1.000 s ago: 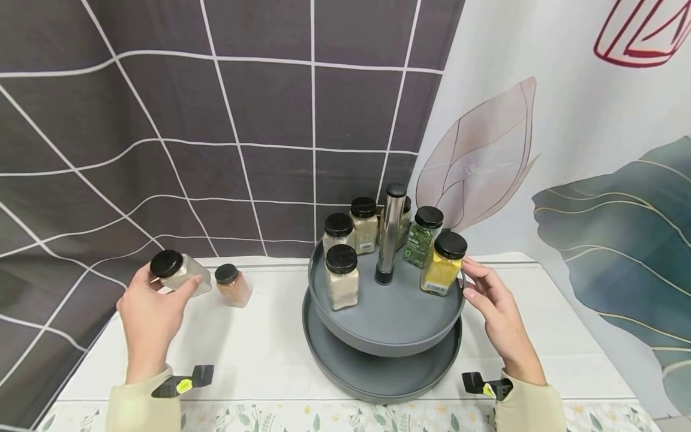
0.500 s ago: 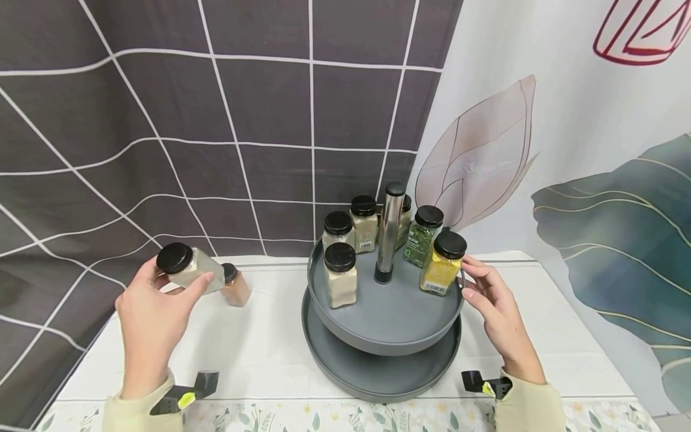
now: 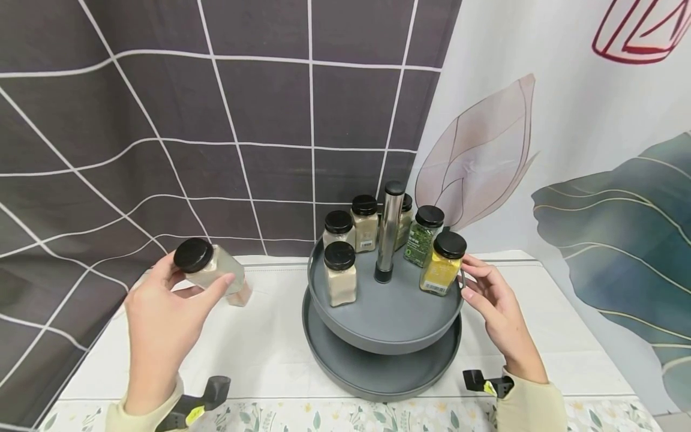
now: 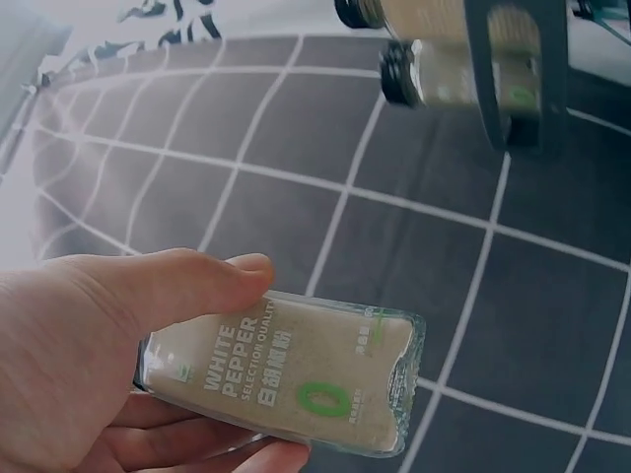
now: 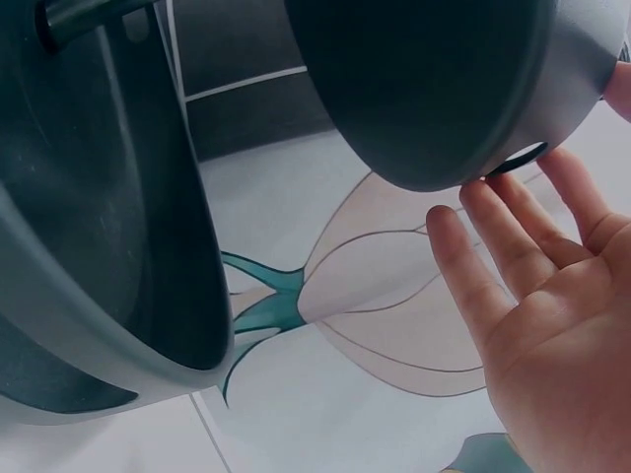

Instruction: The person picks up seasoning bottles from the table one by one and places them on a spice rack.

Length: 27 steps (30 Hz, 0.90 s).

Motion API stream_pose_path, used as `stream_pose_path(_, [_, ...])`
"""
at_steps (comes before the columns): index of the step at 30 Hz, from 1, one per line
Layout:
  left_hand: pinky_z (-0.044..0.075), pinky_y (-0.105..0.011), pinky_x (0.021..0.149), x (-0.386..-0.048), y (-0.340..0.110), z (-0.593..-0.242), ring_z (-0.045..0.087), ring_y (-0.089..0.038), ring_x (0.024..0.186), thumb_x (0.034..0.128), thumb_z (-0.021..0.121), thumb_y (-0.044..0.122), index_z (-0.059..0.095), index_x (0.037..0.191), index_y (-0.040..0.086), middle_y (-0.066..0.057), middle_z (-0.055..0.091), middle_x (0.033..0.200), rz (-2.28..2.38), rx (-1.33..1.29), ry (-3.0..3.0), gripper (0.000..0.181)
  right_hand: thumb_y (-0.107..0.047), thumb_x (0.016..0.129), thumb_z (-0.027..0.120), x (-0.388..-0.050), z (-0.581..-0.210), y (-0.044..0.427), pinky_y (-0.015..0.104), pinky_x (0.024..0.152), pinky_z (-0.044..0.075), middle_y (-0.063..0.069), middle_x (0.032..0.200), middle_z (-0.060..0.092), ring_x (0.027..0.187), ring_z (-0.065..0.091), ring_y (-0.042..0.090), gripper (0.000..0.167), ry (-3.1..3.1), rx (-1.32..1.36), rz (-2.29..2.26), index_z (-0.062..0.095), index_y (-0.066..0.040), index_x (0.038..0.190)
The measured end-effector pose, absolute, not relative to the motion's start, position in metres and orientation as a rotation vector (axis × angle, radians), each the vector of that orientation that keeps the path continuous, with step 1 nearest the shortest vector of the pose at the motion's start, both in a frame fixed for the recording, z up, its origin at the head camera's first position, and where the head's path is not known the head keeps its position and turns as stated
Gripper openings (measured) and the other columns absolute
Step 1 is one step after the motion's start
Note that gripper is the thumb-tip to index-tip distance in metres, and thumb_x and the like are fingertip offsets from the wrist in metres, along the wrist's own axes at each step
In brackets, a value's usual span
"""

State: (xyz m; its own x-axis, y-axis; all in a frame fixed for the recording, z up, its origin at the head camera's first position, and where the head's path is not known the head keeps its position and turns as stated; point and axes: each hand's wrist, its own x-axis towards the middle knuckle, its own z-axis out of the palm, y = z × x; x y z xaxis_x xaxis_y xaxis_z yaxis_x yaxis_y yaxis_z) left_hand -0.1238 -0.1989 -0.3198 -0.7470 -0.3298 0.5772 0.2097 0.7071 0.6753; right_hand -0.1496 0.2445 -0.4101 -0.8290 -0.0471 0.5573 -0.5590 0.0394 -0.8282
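My left hand (image 3: 164, 318) grips a white pepper jar (image 3: 220, 268) above the white surface, tilted with its black lid toward the left. In the left wrist view, thumb and fingers hold the labelled jar from opposite sides. Behind it, a jar of orange-pink powder (image 3: 240, 294) stands partly hidden. My right hand (image 3: 499, 312) touches the outer wall of the grey two-tier turntable's upper tray (image 3: 399, 327), at a cut-out handle. Its fingers look fairly straight in the right wrist view. On that tray stand a yellow spice jar (image 3: 441, 270), a green herb jar (image 3: 419, 243) and several pale ones.
A metal post (image 3: 389, 234) rises from the middle of the upper tray. Beneath lies the wider lower tray (image 3: 378, 381). A dark tiled-pattern sheet (image 3: 270, 168) hangs behind, and a floral strip (image 3: 302, 414) runs along the front edge.
My left hand has carried the white pepper jar to the right and slightly up, so it now covers much of the orange-pink powder jar. The right hand stays at the tray's rim.
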Motion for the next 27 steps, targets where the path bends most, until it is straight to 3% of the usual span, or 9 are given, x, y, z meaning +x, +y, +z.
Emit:
stream_pose_path(5, [0.053, -0.005, 0.067, -0.118, -0.187, -0.310, 0.061, 0.014, 0.086, 0.0660, 0.094, 0.010, 0.074, 0.114, 0.009, 0.015, 0.069, 0.092, -1.034, 0.052, -2.167, 0.052, 0.020, 0.092, 0.045, -0.150, -0.409, 0.244, 0.017, 0.104, 0.045, 0.005, 0.143, 0.051, 0.129, 0.053, 0.011, 0.028, -1.947, 0.609, 1.848, 0.046, 0.021, 0.120])
stream_pose_path(14, [0.053, -0.006, 0.069, -0.111, -0.165, -0.298, 0.063, 0.008, 0.086, 0.0633, 0.094, 0.005, 0.072, 0.114, 0.004, -0.002, 0.074, 0.094, -1.039, -0.130, -2.142, 0.056, 0.021, 0.091, 0.046, -0.149, -0.409, 0.243, 0.017, 0.102, 0.047, 0.006, 0.143, 0.051, 0.129, 0.052, 0.012, 0.030, -1.934, 0.623, 1.859, 0.051, 0.015, 0.120])
stream_pose_path(21, [0.052, -0.008, 0.066, -0.105, -0.149, -0.295, 0.062, 0.002, 0.070, 0.0624, 0.096, 0.013, 0.073, 0.112, 0.009, 0.003, 0.073, 0.090, -1.002, -0.248, -2.130, 0.054, 0.022, 0.091, 0.046, -0.149, -0.409, 0.243, 0.018, 0.102, 0.047, 0.008, 0.143, 0.051, 0.130, 0.052, 0.012, 0.028, -1.930, 0.632, 1.861, 0.048, 0.020, 0.119])
stream_pose_path(27, [0.053, -0.009, 0.068, -0.100, -0.138, -0.289, 0.064, -0.001, 0.076, 0.0617, 0.096, 0.012, 0.073, 0.114, 0.011, 0.005, 0.073, 0.091, -1.039, -0.347, -2.103, 0.057, 0.021, 0.091, 0.047, -0.149, -0.409, 0.244, 0.018, 0.102, 0.047, 0.008, 0.144, 0.050, 0.130, 0.052, 0.012, 0.028, -1.942, 0.617, 1.851, 0.048, 0.019, 0.119])
